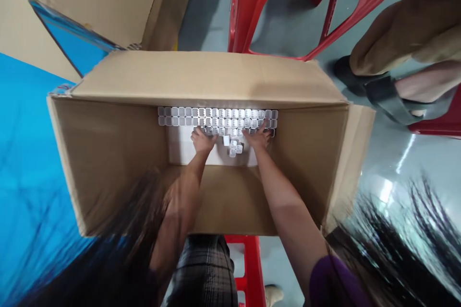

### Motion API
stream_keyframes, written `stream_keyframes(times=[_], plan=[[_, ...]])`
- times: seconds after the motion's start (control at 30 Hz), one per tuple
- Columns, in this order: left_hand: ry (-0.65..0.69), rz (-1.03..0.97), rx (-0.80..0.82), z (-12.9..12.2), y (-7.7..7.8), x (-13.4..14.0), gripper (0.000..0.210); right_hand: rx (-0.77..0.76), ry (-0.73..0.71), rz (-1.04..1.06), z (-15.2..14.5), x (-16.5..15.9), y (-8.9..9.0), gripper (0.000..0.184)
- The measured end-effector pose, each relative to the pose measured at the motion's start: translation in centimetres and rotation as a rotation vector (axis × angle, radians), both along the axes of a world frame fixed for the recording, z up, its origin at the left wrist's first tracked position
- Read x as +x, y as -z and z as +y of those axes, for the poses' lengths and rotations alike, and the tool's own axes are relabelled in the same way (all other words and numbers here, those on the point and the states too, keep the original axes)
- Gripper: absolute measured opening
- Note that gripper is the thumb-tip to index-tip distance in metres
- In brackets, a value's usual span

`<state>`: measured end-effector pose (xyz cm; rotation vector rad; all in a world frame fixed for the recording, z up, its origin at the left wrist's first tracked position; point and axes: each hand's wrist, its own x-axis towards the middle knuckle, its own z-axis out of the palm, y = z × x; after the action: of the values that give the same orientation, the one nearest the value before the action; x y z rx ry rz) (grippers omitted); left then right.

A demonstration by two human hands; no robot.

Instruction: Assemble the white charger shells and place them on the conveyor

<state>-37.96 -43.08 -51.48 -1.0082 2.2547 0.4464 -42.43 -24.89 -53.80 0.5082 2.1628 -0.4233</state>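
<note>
Both my arms reach down into a deep cardboard box [302, 153]. Along its far wall, rows of small clear plastic containers [215, 113] stand side by side on a white sheet [180, 146]. My left hand [203, 140] touches the front row near its left end, thumb and fingers apart. At that row's right end is my right hand [258, 138], its fingers spread over the containers. Between the hands, a white container [226, 140] lies out of line, and a few loose containers [233, 152] sit nearer to me.
A red plastic stool [245, 14] stands beyond the box, with a person's legs and sandals [382, 86] to its right. Another open cardboard box [97, 0] is at upper left. Blue surface [32, 153] lies left; a red stool [254, 268] shows below.
</note>
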Motion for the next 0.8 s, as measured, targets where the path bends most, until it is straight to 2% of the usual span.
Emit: stream_keyframes(times=[0.13, 0.23, 0.47, 0.63, 0.73, 0.8], plan=[[-0.026, -0.023, -0.03, 1.8, 1.7, -0.5, 0.095, -0.041, -0.006, -0.005, 0.8, 0.5, -0.2, 0.103], [-0.065, -0.03, -0.052, 2.5, 2.7, -1.0, 0.096, -0.062, -0.028, -0.005, 1.5, 0.8, -0.3, 0.101], [-0.153, -0.033, -0.052, 1.5, 3.3, -1.9, 0.091, -0.036, -0.021, 0.014, 1.7, 0.1, 0.2, 0.098], [-0.172, 0.04, -0.034, 0.2, 2.1, -1.3, 0.089, 0.027, 0.059, 0.038, 0.5, -0.1, 1.0, 0.108], [-0.175, 0.123, -0.005, -1.5, 0.0, -0.7, 0.085, 0.035, 0.132, 0.071, 0.6, 0.3, 0.4, 0.107], [-0.172, 0.206, 0.026, -3.2, -2.1, -0.4, 0.081, 0.002, 0.169, 0.106, 1.1, 0.8, -1.0, 0.107]])
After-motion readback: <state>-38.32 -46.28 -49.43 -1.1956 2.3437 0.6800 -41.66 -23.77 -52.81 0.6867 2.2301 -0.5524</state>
